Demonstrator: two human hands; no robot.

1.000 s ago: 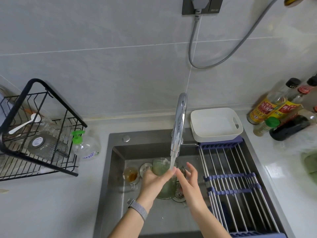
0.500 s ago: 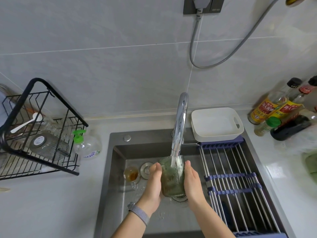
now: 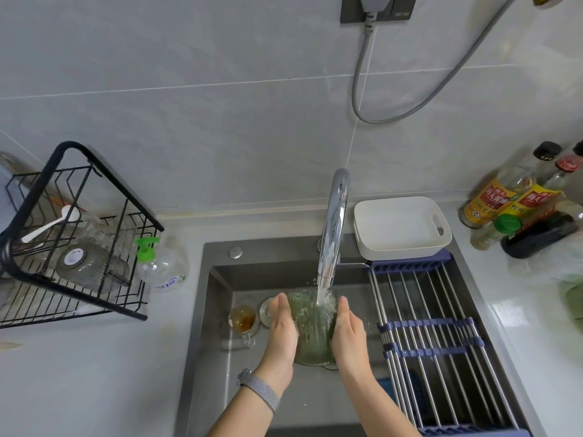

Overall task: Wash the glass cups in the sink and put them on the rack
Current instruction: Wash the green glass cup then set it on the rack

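Both palms have slid up the glass cup [image 3: 312, 326], which now stands straighter under the faucet [image 3: 334, 222] stream above the sink [image 3: 214, 326]. The left hand [image 3: 282, 329] and right hand [image 3: 348, 332] press flat against its sides, fingers straight, forearms angled inward.

Large pale grey wall tiles [image 3: 189, 74] with thin light grout lines rose behind the surface [image 3: 79, 373], which was a smooth light grey and caught soft, even light with a glossy patch at the right. A dark socket plate [image 3: 378, 9] sat high on the wall, and a grey cable [image 3: 358, 74] dropped from it, looped and climbed away to the upper right. A cluster of sauce bottles [image 3: 504, 197] stood against the wall at the right, beside a white plastic tub [image 3: 400, 228].
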